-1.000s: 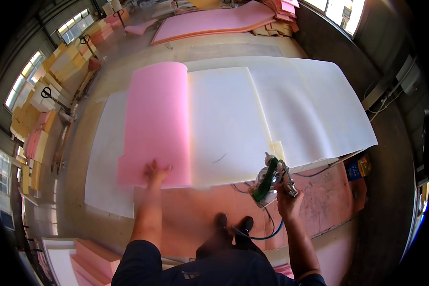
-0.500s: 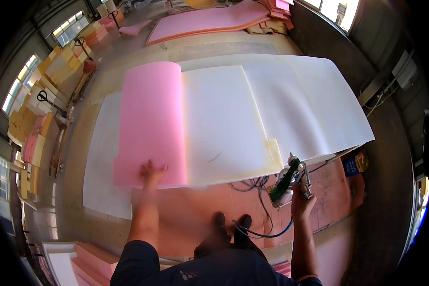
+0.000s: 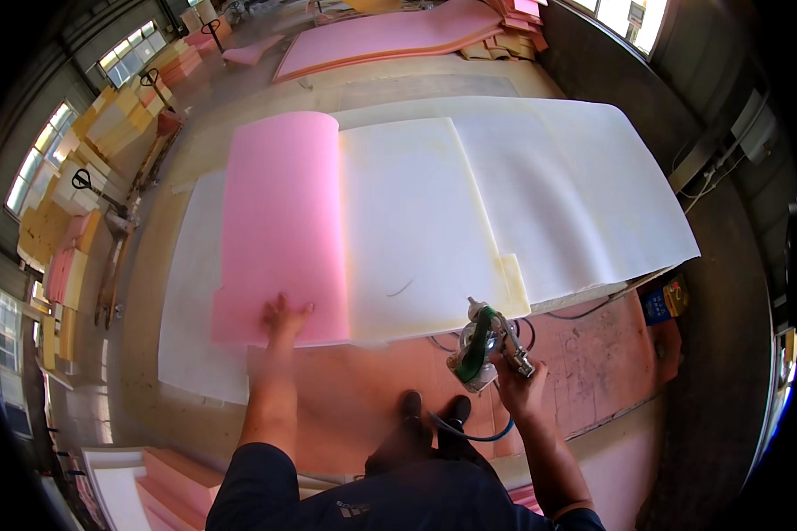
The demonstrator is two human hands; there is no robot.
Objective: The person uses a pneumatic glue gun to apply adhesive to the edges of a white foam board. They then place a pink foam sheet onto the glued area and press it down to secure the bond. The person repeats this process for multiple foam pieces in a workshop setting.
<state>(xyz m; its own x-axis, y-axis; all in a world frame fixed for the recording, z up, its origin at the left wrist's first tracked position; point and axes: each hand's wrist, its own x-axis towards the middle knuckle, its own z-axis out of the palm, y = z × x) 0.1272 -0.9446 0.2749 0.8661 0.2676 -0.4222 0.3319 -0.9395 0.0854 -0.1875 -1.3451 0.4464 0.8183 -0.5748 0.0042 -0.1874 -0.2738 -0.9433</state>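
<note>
My left hand lies with fingers spread on the near part of a pink foam sheet, which is folded or curled over on the left. To its right spreads a white foam sheet with yellowish edges and a small dark curved mark. My right hand is wrapped round the handle of a spray gun, which has a green-marked cup. The gun is over the near edge of the white sheet, its nozzle end pointing away from me. A hose hangs below it.
A larger white sheet extends to the right underneath. Pink-orange boards cover the floor by my feet. A blue and yellow can stands at the right. Pink foam slabs lie at the back, and pallet jacks stand at the left.
My right hand has moved left with the spray gun, from beside the white sheet's near right corner to in front of its edge. My left hand stays on the pink foam.
</note>
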